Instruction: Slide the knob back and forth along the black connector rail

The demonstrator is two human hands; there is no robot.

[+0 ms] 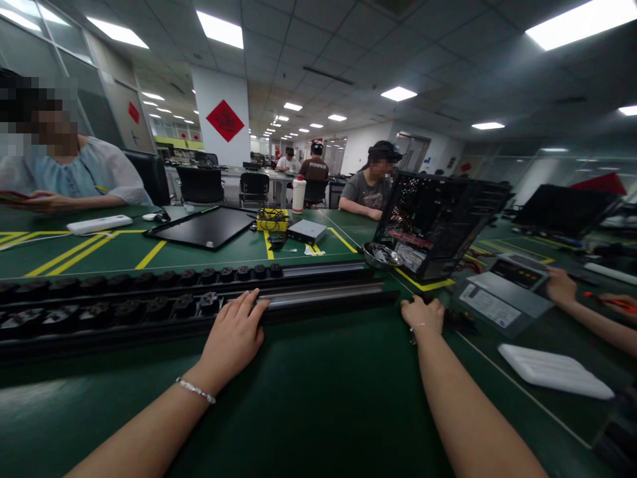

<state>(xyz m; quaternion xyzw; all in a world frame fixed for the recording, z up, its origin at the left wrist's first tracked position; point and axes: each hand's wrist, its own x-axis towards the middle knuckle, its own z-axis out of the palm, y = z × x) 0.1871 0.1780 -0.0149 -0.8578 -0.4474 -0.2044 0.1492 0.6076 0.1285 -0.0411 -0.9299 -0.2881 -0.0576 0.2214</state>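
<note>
My left hand (235, 333) lies with its fingers stretched out over the nearer of two long black power tracks (323, 295). Its fingertips touch the track just right of the last round socket module (209, 303) in that row. Several more dark modules fill the track to the left, and bare metal channel shows to the right. The farther track (323, 269) carries a similar row of modules. Near the right end of the tracks is my right hand (424, 315), low at the table with its fingers curled down. Its fingertips are hidden, so whatever they hold cannot be seen.
An open computer case (432, 222) stands behind my right hand, with a metal bowl (382, 255) beside it. Another person's hand (561, 287) touches a grey power supply unit (505, 295). A black panel (204, 227), a yellow box (272, 220) and a white bottle (298, 194) occupy the far side.
</note>
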